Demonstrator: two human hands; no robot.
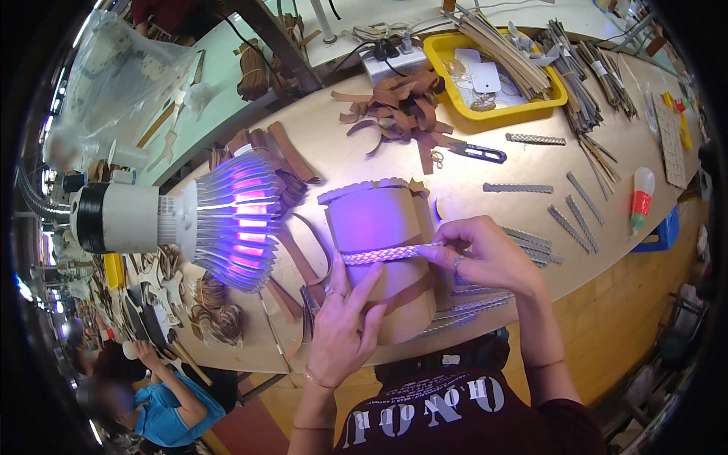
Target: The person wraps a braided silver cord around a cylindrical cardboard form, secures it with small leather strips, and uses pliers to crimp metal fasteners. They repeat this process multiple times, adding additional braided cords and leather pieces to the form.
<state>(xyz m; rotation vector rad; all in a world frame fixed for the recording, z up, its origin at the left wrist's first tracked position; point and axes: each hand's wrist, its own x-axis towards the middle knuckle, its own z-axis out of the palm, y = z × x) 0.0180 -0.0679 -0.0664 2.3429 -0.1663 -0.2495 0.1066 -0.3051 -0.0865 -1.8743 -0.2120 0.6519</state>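
A braided strip (pixel 388 254) lies across a tan, rounded block (pixel 364 208) on the table in front of me. My right hand (pixel 485 254) pinches the right end of the strip between thumb and fingers. Against the strip's left part rest the extended fingertips of my left hand (pixel 345 326), the fingers apart. Below the strip, a brown band (pixel 409 294) runs around the block. Purple light falls on the block and the strip from a finned lamp (pixel 235 220) at the left.
Several grey braided strips (pixel 518 188) lie to the right, near black thread snips (pixel 481 152). Brown leather-like strips (pixel 398 110) sit behind the block. A yellow tray (pixel 497 114) stands at the back, a red-and-white bottle (pixel 641 201) far right. A person in blue (pixel 171 409) sits lower left.
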